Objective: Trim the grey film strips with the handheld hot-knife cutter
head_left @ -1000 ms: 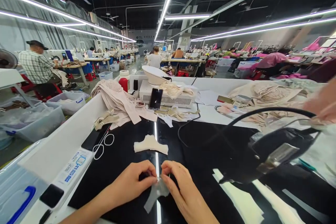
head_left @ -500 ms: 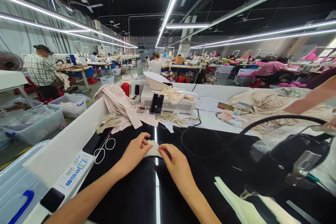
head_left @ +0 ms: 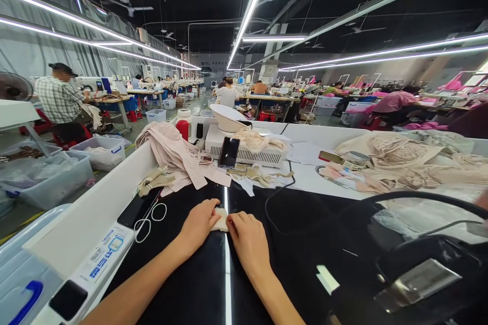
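A small cream fabric piece (head_left: 220, 220) lies on the black work surface, with a bright light reflection running past it. My left hand (head_left: 199, 222) is closed at its left edge, thumb and forefinger pinching the cloth. From the other side my right hand (head_left: 248, 236) pinches the right edge, its fingers bent and close together. Between the two hands only the middle of the piece shows; its ends are covered by my fingers. The thin grey translucent piece cannot be made out separately now.
At right a co-worker's blurred hand is beside a dark iron (head_left: 415, 284), near a pale cut piece (head_left: 327, 279). A phone (head_left: 229, 152) leans on a white machine (head_left: 246, 147). Pink-beige cloth strips (head_left: 171, 155) lie at left, above a black phone (head_left: 139, 208) and white cable (head_left: 143, 229).
Both hands have moved forward from the near surface to the cream piece, carrying the grey translucent piece there. At right the iron has come nearer, over the pale cut pieces.
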`<state>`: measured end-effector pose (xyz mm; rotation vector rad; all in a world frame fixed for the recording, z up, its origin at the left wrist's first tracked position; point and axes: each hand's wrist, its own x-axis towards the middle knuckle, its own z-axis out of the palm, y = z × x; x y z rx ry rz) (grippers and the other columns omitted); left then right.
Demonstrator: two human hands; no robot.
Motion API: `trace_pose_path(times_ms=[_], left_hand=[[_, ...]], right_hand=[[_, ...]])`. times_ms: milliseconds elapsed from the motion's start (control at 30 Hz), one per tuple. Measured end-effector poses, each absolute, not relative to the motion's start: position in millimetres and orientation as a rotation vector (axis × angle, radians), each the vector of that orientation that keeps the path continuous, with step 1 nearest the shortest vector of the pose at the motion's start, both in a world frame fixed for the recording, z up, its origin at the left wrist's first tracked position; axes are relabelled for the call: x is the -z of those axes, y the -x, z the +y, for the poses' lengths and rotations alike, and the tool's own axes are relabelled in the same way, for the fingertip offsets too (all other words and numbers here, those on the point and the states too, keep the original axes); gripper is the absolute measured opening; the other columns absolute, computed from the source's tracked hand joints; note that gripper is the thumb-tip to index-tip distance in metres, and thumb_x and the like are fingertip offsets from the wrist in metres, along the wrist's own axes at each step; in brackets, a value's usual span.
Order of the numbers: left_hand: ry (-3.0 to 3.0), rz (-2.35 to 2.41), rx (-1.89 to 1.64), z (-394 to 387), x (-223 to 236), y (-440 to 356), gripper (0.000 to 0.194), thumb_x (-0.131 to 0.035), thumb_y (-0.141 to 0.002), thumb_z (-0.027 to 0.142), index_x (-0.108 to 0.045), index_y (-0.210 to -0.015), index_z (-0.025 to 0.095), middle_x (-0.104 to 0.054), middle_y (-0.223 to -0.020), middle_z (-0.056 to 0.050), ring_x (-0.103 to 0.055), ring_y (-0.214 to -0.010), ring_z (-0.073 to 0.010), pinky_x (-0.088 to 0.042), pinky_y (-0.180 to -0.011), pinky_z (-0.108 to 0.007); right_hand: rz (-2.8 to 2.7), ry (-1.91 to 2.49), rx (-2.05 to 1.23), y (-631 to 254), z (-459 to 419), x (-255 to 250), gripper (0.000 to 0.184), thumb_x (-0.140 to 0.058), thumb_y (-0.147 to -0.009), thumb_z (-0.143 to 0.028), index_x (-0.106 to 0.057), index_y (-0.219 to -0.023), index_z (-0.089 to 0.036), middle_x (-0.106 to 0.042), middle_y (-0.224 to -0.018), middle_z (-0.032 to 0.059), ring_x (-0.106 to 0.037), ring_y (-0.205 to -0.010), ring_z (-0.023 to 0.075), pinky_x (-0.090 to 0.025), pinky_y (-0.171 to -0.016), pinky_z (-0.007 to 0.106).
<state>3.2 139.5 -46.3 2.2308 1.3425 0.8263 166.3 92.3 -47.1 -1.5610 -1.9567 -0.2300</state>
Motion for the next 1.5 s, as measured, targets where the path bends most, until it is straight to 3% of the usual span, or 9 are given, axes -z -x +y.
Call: trace_pose_path(times_ms=[167,233,433,533,633,867,1167,1333,1500], left_hand=[[-2.319,1.377,-0.874,139.4,51.1,-2.7,0.029,-0.056,-0.094,0.018,-0.06,-0.123,0.019,-0.065,-0.098,-0.003,-0.064,-0.093,-0.0201,-0.051,-0.088,-0.033],[-2.367,1.39,-0.904,138.3,49.9,-2.3,0.029,-0.058,-0.095,0.019,-0.06,-0.123,0.018,-0.066,-0.104,-0.005,-0.064,-0.098,-0.0214,-0.052,-0.09,-0.035],[-2.519,1.332,-0.967,129.1,37.0,2.0,0.025,-0.055,-0.097,0.021,-0.062,-0.122,0.021,-0.066,-0.116,-0.007,-0.061,-0.111,-0.0252,-0.049,-0.1,-0.042],[-2.568,1.209,-0.975,119.4,31.2,5.2,0.026,-0.05,-0.099,0.02,-0.063,-0.121,0.019,-0.066,-0.118,-0.008,-0.06,-0.112,-0.0247,-0.048,-0.102,-0.043],[-2.604,1.055,-0.96,106.1,27.5,7.5,0.025,-0.048,-0.101,0.024,-0.065,-0.117,0.019,-0.067,-0.115,-0.008,-0.061,-0.11,-0.0246,-0.049,-0.101,-0.042],[-2.745,0.719,-0.838,56.4,23.9,-11.3,0.026,-0.041,-0.105,0.022,-0.066,-0.113,0.02,-0.069,-0.103,-0.004,-0.067,-0.094,-0.0189,-0.053,-0.086,-0.033],[-2.992,0.29,-0.337,-3.1,34.7,-65.8,0.02,-0.05,-0.096,0.007,-0.06,-0.108,0.019,-0.063,-0.087,-0.001,-0.06,-0.073,-0.019,-0.044,-0.064,-0.033],[-2.973,0.238,-0.238,-13.7,29.7,-81.6,0.029,-0.055,-0.094,0.007,-0.056,-0.12,0.018,-0.065,-0.093,-0.001,-0.061,-0.079,-0.0195,-0.044,-0.064,-0.033],[-2.978,0.291,-0.243,-17.6,34.2,-95.0,0.024,-0.052,-0.096,0.009,-0.057,-0.117,0.019,-0.063,-0.089,0.0,-0.06,-0.073,-0.0189,-0.044,-0.062,-0.034]], right_hand=[[-1.967,1.448,0.225,-160.2,83.2,38.2,0.022,-0.049,-0.094,-0.008,-0.067,-0.099,-0.019,-0.07,-0.107,0.0118,-0.066,-0.1,0.0296,-0.05,-0.084,0.043],[-2.008,1.363,0.174,-154.2,69.9,31.4,0.024,-0.051,-0.092,-0.007,-0.067,-0.104,-0.021,-0.07,-0.111,0.0111,-0.066,-0.104,0.0294,-0.052,-0.087,0.044],[-2.204,1.078,-0.24,-154.3,-1.1,21.6,0.017,-0.068,-0.086,-0.011,-0.067,-0.092,-0.027,-0.075,-0.093,-0.0039,-0.071,-0.087,0.0132,-0.055,-0.078,0.019],[-2.26,1.092,-0.572,-179.4,-39.3,19.0,0.012,-0.067,-0.091,-0.016,-0.071,-0.092,-0.027,-0.077,-0.087,-0.0047,-0.072,-0.082,0.0128,-0.054,-0.076,0.018],[-2.119,1.397,-0.667,-221.4,-73.2,15.8,0.012,-0.062,-0.095,-0.022,-0.072,-0.093,-0.027,-0.076,-0.087,-0.003,-0.072,-0.079,0.0138,-0.053,-0.073,0.019],[-1.688,1.886,-0.399,-314.2,-118.5,15.3,0.02,-0.054,-0.098,-0.038,-0.071,-0.096,-0.028,-0.075,-0.089,0.0011,-0.072,-0.078,0.0177,-0.056,-0.068,0.023],[-1.827,1.896,-0.222,-318.5,-119.0,27.9,0.023,-0.05,-0.099,-0.035,-0.072,-0.103,-0.029,-0.072,-0.1,0.0044,-0.073,-0.083,0.0202,-0.058,-0.069,0.029],[-1.859,1.869,-0.199,-316.3,-118.0,34.6,0.032,-0.042,-0.102,-0.033,-0.073,-0.099,-0.027,-0.072,-0.095,0.0067,-0.072,-0.082,0.0223,-0.057,-0.072,0.035],[-1.825,1.838,-0.232,-315.6,-118.2,34.7,0.028,-0.045,-0.101,-0.03,-0.073,-0.099,-0.026,-0.072,-0.096,0.0062,-0.071,-0.087,0.0219,-0.056,-0.078,0.034]])
